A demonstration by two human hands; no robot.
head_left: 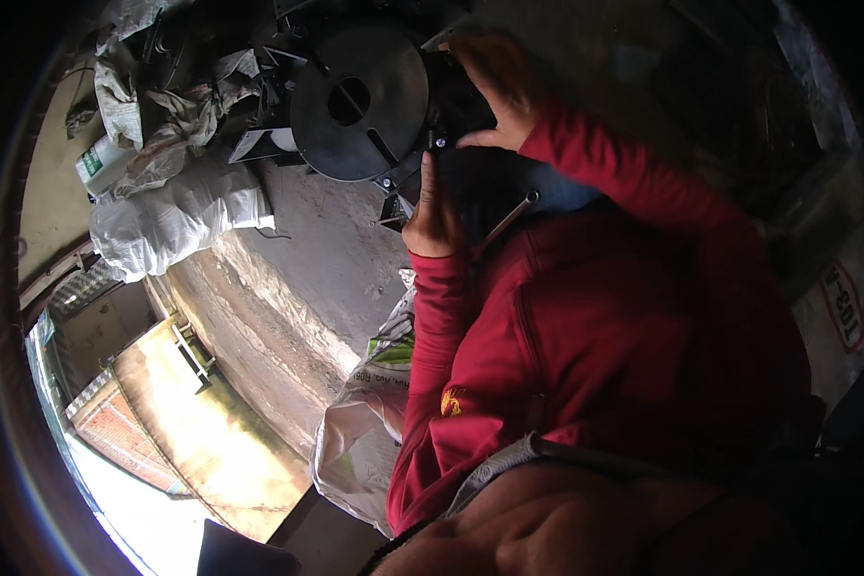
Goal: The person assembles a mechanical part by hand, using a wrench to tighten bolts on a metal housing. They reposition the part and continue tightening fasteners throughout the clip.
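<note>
A round dark metal disc (394, 82) with a central hole and a slot is part of a metal assembly in front of me. My left hand (434, 221) is at its near right edge, the index finger stretched out toward a shiny bolt (441, 143). The other left fingers are mostly hidden. Just right of the disc, my right hand (504, 91) has thumb and fingers spread around a dark, shadowed part of the assembly. No grasp is visible there. A metal tube (514, 214) with a round end lies by my lap, right of the left hand.
White plastic-wrapped bundles (178, 216) and a whitish container (101, 165) stand at left. Crumpled sacks and metal pieces crowd the far left. A printed white sack (355, 432) lies beside my left arm. The concrete floor (322, 230) extends toward a bright opening at lower left.
</note>
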